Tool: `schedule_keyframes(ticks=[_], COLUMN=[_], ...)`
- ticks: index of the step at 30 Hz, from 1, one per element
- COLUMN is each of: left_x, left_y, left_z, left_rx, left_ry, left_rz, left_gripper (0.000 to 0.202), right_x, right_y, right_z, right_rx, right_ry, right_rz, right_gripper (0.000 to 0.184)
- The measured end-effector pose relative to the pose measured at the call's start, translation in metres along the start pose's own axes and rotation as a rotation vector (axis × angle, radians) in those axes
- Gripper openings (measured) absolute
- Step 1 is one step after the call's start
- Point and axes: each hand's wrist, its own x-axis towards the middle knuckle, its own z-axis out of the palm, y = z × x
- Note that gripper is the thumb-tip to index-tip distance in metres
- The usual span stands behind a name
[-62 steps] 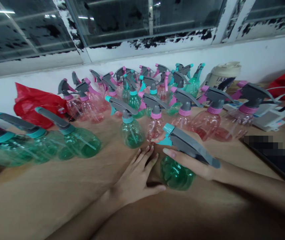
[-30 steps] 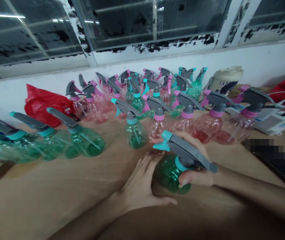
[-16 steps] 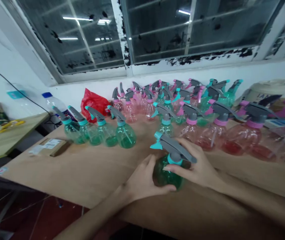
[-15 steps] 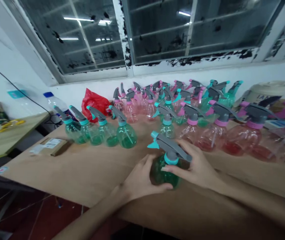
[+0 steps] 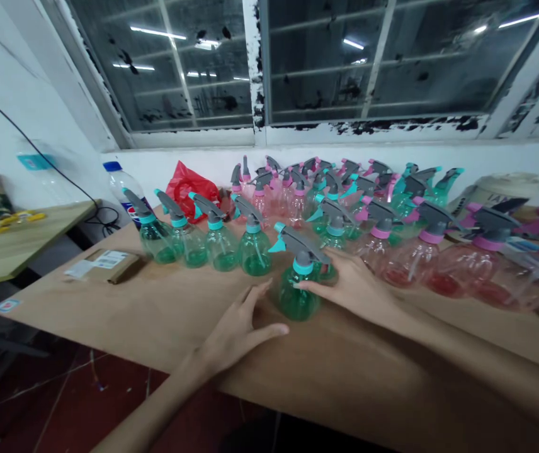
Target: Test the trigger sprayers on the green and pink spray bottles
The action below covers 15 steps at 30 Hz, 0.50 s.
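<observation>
A green spray bottle (image 5: 296, 297) with a grey and teal trigger head stands upright on the brown table (image 5: 156, 314), just right of a row of several green spray bottles (image 5: 213, 246). My right hand (image 5: 354, 286) is closed around its neck from the right, thumb under the teal collar. My left hand (image 5: 236, 328) lies open on the table just left of the bottle's base, fingers stretched out and apart from the bottle.
Many pink and green spray bottles (image 5: 383, 233) crowd the back and right of the table. A red plastic bag (image 5: 187, 187), a clear drink bottle (image 5: 117, 189) and a white tub (image 5: 499, 192) stand by the wall. A small cardboard box (image 5: 109, 264) lies left.
The held green bottle has moved left and away from me, up beside the row of green bottles. My left hand has come off its body and now lies flat.
</observation>
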Motion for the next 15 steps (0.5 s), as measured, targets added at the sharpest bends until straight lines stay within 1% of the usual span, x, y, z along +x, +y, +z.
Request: schedule_keyframes(ticks=[2,6,9,12,15], left_x=[-0.005,-0.008,-0.001,0.012,0.027], left_y=[-0.006,-0.013,-0.015,-0.016,-0.019], left_z=[0.000,0.006,0.007,0.005,0.003], left_rx=[-0.031,-0.108,-0.195,-0.175,-0.135], left_ry=[0.030,0.084,0.103,0.103,0.068], left_rz=[-0.021,-0.057,-0.102,-0.133,-0.132], left_gripper=[0.062,0.046,0.035,0.035,0.040], right_x=[0.008,0.025,0.035,0.040,0.043], right_y=[0.003,0.006,0.007,0.006,0.004], right_z=[0.003,0.012,0.018,0.021,0.024], right_rx=[-0.052,-0.178,-0.228,-0.250,-0.259], right_ry=[0.001,0.025,0.046,0.071,0.080], right_rz=[0.047,0.127,0.163,0.196,0.205], right_gripper=[0.035,0.051,0.049,0.044,0.043])
